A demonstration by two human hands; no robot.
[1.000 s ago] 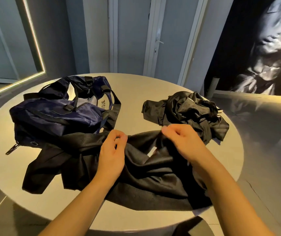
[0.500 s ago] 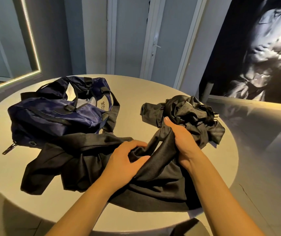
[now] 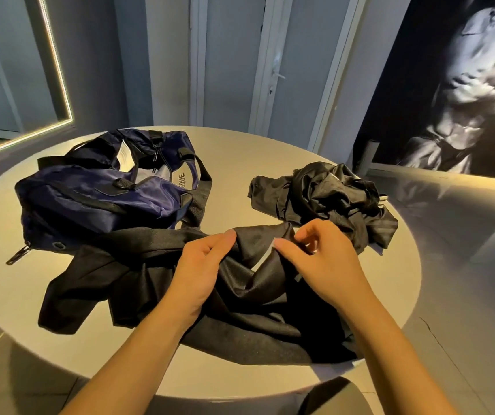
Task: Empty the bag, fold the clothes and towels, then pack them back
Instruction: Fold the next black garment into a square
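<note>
Cloth (image 3: 249, 298) lies on the table (image 3: 240, 163) by the bag (image 3: 96, 199). Your left hand (image 3: 201, 265) grips it, and your right hand (image 3: 321, 259) pinches its top edge

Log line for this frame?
phase: sorting, nothing folded | left hand: grips black garment | right hand: pinches same garment | bag: table left | crumpled black pile: table right

Two bare forearms (image 3: 138, 348), left hand (image 3: 201, 265) and right hand (image 3: 324, 265) bare, nails short

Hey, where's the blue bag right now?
In the head view, the blue bag sits on the left of the round table, with the black garment against its near edge.
</note>
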